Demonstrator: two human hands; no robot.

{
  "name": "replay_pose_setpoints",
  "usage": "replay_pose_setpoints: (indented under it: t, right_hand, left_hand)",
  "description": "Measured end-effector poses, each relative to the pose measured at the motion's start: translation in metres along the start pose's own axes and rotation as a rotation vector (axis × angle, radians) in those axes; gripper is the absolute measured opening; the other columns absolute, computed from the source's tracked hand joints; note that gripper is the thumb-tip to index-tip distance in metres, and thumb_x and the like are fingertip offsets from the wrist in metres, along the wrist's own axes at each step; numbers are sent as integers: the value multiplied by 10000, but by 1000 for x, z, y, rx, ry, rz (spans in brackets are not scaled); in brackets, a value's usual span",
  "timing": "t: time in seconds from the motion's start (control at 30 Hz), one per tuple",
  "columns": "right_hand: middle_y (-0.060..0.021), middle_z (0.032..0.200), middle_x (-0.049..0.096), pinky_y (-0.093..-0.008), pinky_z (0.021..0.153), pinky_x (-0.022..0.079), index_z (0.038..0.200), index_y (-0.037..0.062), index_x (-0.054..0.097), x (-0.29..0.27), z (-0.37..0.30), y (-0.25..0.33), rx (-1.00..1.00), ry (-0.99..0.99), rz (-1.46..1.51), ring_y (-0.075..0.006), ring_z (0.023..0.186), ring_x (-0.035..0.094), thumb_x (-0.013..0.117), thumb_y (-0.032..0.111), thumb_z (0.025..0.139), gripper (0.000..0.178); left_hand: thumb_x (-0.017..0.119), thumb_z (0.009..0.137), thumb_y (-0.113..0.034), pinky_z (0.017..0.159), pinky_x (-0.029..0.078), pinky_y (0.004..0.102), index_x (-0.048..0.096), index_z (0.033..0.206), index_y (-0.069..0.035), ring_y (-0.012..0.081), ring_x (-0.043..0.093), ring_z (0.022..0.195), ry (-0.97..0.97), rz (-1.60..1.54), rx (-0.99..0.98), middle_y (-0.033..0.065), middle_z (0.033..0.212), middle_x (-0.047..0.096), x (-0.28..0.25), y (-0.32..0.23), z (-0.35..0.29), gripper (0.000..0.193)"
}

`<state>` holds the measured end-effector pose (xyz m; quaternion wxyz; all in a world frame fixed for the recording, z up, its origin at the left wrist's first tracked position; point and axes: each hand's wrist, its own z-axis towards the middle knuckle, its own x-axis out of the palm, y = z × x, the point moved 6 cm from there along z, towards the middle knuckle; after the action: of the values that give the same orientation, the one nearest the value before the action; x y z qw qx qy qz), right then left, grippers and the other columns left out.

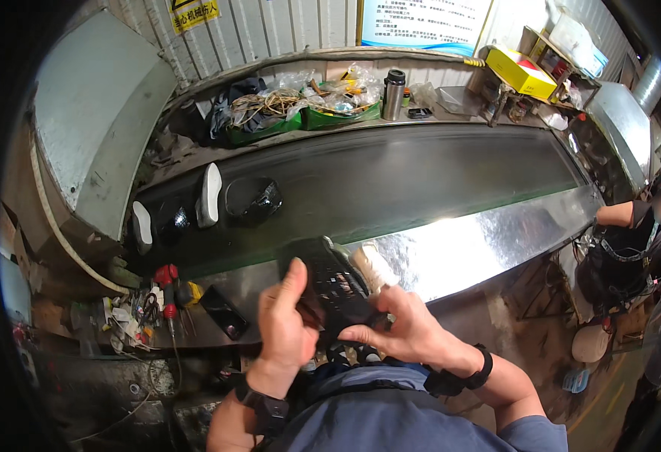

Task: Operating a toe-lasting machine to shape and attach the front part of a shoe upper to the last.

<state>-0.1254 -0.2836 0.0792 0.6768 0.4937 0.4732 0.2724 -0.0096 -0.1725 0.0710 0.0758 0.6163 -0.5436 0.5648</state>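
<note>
Right hand (402,324) was clamped on a black item (336,282) below frame centre, left hand (285,328) grip could not be confirmed, and steady two-sided support was judged advisable.

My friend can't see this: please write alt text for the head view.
A person's left hand and right hand hold a black item. Beyond, two elongated white pieces and two glossy black pieces rest on a long dark surface.

Remote view, I note: slate-blue top (391,426), short right sleeve (534,435); boxy black device (272,409) strapped on left wrist, black band (485,364) on right.
</note>
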Motion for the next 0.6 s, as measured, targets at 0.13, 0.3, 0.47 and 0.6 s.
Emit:
replay_pose_setpoints:
  t: [0.13,0.3,0.47,0.6]
  right_hand:
    - [-144,613,590,-389,511,490,818,-34,614,11,-13,20,-124,125,-249,-318,536,629,898,331,788,463]
    - [-172,978,659,-373,719,543,1167,-37,537,29,-13,-13,65,128,15,-245,860,673,820,286,881,516]
    - [-92,1297,548,-311,950,500,1457,-12,331,26,5,1,240,-7,916,-124,1158,541,669,220,1010,607]
    - [-67,1239,587,-283,902,506,1400,2,419,23,6,-20,315,-84,978,-74,1060,558,658,187,1016,488]
  left_hand:
    - [548,1053,-210,782,578,305,723,995,19,157,714,861,34,361,257,87,989,745,-4,-34,-2,294]
    - [574,1055,-229,625,430,252,659,762,-34,39,533,713,-85,522,621,-37,760,612,-13,-22,12,362]
    - [567,1040,-182,497,384,327,575,678,26,141,505,488,102,1007,1059,68,555,571,25,-13,8,418]
    - [583,1015,-158,510,421,370,611,727,25,275,571,522,172,1153,1039,147,627,607,38,-7,19,343]
